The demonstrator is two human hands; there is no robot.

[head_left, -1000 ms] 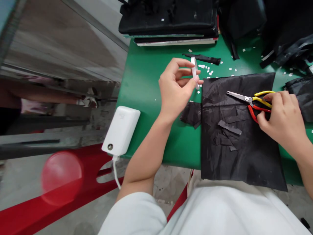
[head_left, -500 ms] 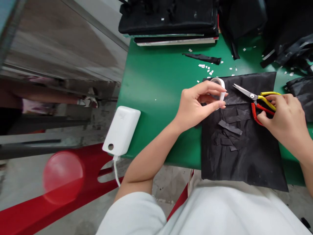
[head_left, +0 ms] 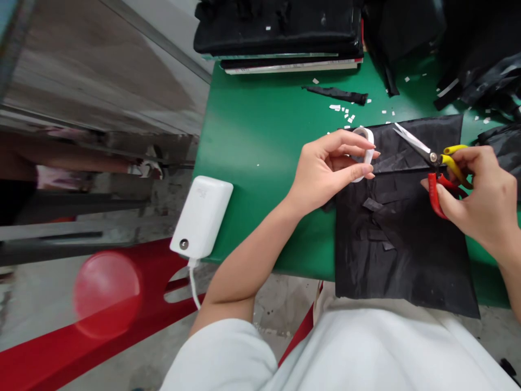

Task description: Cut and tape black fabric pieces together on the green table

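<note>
My left hand [head_left: 321,171] pinches a roll of white tape [head_left: 369,138] between thumb and fingers, over the left edge of a black fabric piece [head_left: 407,260]. In my right hand [head_left: 484,198] is a pair of scissors [head_left: 433,158] with yellow and red handles, its blades slightly parted and pointing up-left, short of the tape. Several small black strips [head_left: 376,233] lie on the fabric below the hands. The fabric hangs over the near edge of the green table [head_left: 244,125].
A white power bank [head_left: 203,214] with a cable sits at the table's left edge. Folded black items [head_left: 277,30] are stacked at the back, with more black fabric [head_left: 407,32] to the right. White scraps [head_left: 345,113] and a black strip [head_left: 336,95] are scattered nearby. A red stool [head_left: 154,277] stands at left.
My right hand has shifted slightly right and turned, tilting the scissors; their blades now show a narrow gap. My left hand stays almost in place with the tape roll.
</note>
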